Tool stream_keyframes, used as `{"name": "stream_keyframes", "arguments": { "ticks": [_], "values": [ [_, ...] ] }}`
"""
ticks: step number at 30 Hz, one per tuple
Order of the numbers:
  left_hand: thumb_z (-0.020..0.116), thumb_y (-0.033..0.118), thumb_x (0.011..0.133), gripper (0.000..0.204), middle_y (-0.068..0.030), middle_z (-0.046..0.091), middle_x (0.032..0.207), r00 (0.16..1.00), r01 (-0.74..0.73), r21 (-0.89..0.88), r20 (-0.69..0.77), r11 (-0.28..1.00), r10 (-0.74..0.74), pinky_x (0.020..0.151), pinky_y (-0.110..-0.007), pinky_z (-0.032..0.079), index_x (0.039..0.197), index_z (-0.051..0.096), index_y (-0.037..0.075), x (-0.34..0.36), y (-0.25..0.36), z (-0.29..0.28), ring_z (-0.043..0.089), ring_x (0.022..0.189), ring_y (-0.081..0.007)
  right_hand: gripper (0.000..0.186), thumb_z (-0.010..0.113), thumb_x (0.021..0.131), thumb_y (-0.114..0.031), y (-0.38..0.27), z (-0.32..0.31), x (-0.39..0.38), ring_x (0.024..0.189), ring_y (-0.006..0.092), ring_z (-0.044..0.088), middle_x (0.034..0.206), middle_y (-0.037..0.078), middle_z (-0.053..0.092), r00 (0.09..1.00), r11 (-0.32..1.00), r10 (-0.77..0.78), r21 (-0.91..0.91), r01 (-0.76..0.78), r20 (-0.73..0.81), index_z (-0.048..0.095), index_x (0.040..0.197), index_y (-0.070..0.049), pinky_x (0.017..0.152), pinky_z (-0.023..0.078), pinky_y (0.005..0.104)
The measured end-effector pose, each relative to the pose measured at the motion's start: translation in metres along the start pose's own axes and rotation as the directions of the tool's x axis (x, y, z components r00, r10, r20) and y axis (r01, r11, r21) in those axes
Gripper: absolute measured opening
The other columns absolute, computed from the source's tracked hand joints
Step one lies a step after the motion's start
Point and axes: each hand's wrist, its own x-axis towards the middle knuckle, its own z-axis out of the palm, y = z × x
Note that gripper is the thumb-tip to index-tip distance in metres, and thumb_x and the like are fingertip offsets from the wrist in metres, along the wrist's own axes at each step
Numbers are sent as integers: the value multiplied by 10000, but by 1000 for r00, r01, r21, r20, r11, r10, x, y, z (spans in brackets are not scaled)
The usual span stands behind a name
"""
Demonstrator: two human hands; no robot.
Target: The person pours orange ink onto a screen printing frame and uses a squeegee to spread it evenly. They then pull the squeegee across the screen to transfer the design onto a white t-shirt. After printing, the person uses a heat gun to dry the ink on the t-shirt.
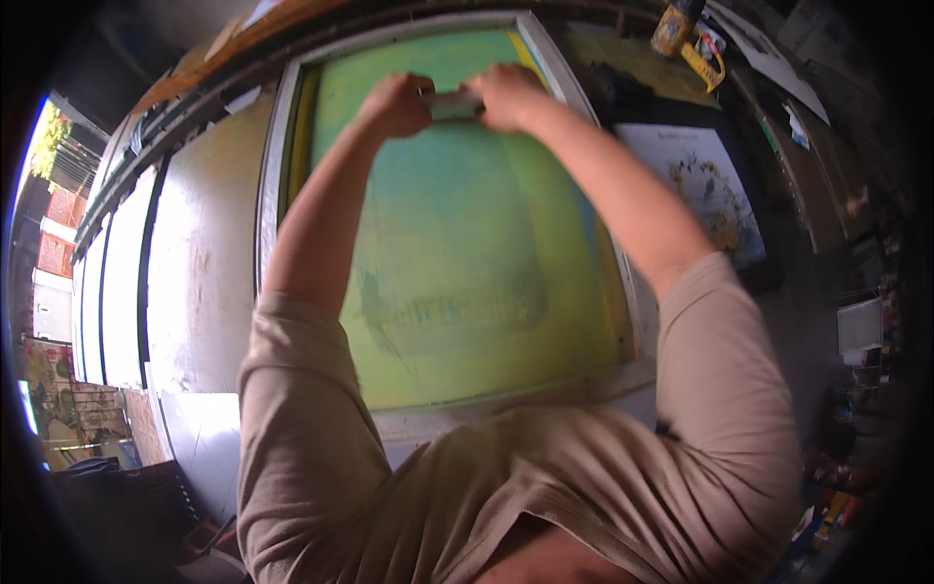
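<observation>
Both arms stretch forward over a screen-printing frame (275, 185) with a pale, worn rim. Its mesh (438, 224) is stained green, yellow and bluish. A faint darker image with a row of blurred marks shows on the lower part of the mesh. At the far end, my left hand (397, 105) and my right hand (508, 95) are closed on the two ends of a short, pale bar that looks like a squeegee (453, 105). Its lower edge meets or hovers just over the mesh; which of the two I cannot tell.
Right of the frame lies a dark board or cloth with a white printed panel (696, 180). A yellow and black power tool (673, 34) sits at the far right. Several pale flat boards (195, 263) stand in a row on the left, towards a daylit opening.
</observation>
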Motion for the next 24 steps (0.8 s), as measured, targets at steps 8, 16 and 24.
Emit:
{"name": "stream_keyframes", "arguments": {
  "ticks": [8, 16, 24],
  "values": [
    [551, 15, 664, 314, -183, 579, 924, 918, -384, -49, -124, 922, 376, 570, -369, 546, 971, 503, -31, -214, 85, -14, 627, 780, -309, 527, 666, 628, 4, -76, -41, -201, 838, 317, 639, 987, 169, 622, 984, 956, -164, 234, 177, -76, 543, 1140, -12, 663, 528, 387],
    [550, 45, 673, 342, -148, 540, 841, 946, -286, -209, 92, 935, 310, 587, -354, 533, 1002, 485, -25, -230, 85, -6, 612, 785, -287, 515, 711, 608, -94, -84, -43, -201, 771, 281, 654, 960, 149, 635, 924, 942, -205, 322, 96, 322, 569, 1100, -37, 589, 525, 365],
    [479, 12, 738, 384, -157, 625, 930, 966, -179, 142, -160, 974, 201, 752, -417, 514, 1113, 519, 81, -40, 15, 15, 615, 864, -333, 474, 674, 697, -143, 16, 26, -28, 772, 281, 648, 960, 47, 658, 909, 980, -198, -99, 174, -367, 574, 1159, -179, 666, 528, 391]
  ]
}}
